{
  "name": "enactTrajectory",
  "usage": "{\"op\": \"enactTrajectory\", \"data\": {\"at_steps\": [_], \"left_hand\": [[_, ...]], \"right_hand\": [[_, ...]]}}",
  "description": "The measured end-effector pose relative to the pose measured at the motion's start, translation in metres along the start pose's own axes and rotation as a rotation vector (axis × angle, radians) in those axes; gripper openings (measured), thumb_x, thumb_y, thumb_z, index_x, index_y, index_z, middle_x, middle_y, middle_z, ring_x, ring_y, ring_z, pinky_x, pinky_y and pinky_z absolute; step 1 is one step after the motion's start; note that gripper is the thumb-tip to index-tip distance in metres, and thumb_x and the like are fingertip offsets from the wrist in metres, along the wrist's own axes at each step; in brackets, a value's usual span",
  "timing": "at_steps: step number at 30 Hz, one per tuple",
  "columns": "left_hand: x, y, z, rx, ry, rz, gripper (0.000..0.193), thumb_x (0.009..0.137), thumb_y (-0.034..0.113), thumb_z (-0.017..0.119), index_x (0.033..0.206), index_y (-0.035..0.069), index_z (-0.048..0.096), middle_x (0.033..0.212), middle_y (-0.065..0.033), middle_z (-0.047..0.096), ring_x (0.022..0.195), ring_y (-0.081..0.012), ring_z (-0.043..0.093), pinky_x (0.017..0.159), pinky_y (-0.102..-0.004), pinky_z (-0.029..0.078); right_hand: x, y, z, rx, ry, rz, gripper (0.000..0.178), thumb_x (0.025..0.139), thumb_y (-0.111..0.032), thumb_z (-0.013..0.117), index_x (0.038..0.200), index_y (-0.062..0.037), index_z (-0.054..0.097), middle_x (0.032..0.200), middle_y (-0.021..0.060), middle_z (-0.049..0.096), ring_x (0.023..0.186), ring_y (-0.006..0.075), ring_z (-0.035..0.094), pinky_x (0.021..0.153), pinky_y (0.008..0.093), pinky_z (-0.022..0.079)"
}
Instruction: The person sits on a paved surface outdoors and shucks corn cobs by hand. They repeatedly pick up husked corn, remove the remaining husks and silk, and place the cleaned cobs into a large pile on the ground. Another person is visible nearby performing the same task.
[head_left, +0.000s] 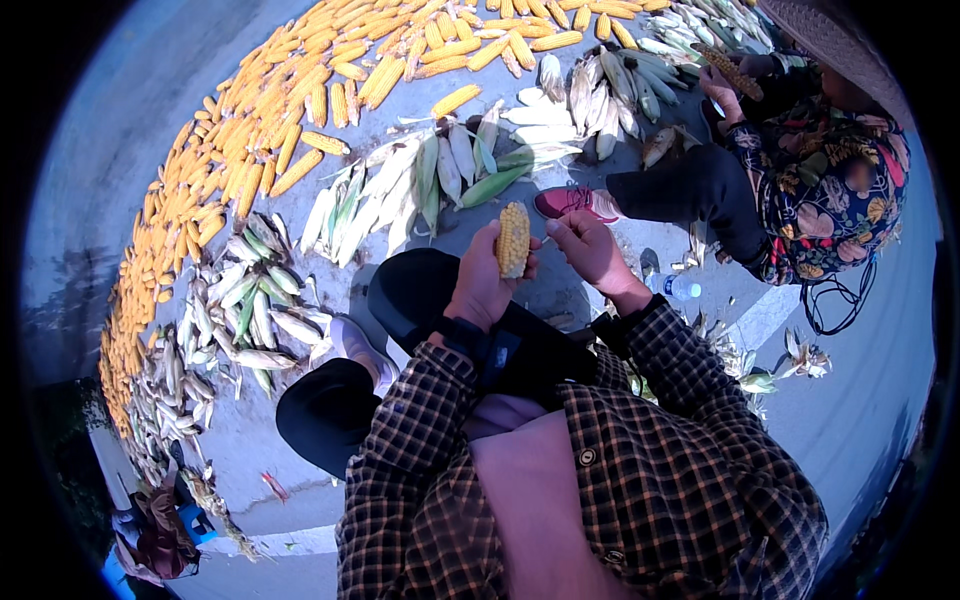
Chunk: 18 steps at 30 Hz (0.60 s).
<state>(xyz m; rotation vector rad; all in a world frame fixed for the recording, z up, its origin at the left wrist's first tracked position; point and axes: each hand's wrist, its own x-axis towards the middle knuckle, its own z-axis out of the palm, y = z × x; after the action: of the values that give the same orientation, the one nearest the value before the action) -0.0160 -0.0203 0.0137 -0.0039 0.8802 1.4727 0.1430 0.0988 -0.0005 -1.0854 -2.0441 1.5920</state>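
Note:
An ear of corn (514, 240), husked and pale yellow, stands nearly upright in my left hand (477, 278), whose fingers wrap round its lower part. Just to its right, my right hand (594, 252) is closed in a pinch, apart from the ear. Something thin and pale shows at its fingertips, too small to name. Both hands are above my bent knees in dark trousers. Beyond them lies a pile of unhusked corn (400, 185) in green and white husks.
Many husked yellow ears (300, 80) cover the pavement ahead and left. Another husk-covered heap (250, 300) lies left. At right sits a person (820, 190) in a flowered top, holding an ear (728, 72). A water bottle (674, 287) and black cable (840, 300) lie nearby.

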Motion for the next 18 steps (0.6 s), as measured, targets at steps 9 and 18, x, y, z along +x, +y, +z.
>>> {"op": "enactTrajectory", "data": {"at_steps": [9, 18], "left_hand": [[0.004, -0.002, -0.003, -0.057, 0.020, 0.055, 0.038, 0.102, 0.035, 0.049, 0.124, 0.005, 0.054, 0.104, -0.0115, 0.066, 0.085, -0.0209, 0.061, 0.072, -0.0381, 0.051], [0.003, -0.003, -0.004, -0.065, 0.014, 0.030, 0.034, 0.102, 0.034, 0.048, 0.119, 0.005, 0.056, 0.099, -0.0083, 0.064, 0.083, -0.0206, 0.062, 0.070, -0.0370, 0.051]], "right_hand": [[-0.010, -0.010, 0.016, 0.184, 0.024, -0.108, 0.020, 0.092, -0.013, 0.066, 0.109, -0.0013, 0.067, 0.091, 0.0024, 0.063, 0.075, 0.0064, 0.056, 0.068, 0.0239, 0.048], [-0.012, -0.010, 0.021, 0.169, 0.020, -0.123, 0.018, 0.092, -0.012, 0.067, 0.106, -0.0005, 0.066, 0.091, 0.0034, 0.065, 0.074, 0.0066, 0.057, 0.067, 0.0234, 0.048]]}}
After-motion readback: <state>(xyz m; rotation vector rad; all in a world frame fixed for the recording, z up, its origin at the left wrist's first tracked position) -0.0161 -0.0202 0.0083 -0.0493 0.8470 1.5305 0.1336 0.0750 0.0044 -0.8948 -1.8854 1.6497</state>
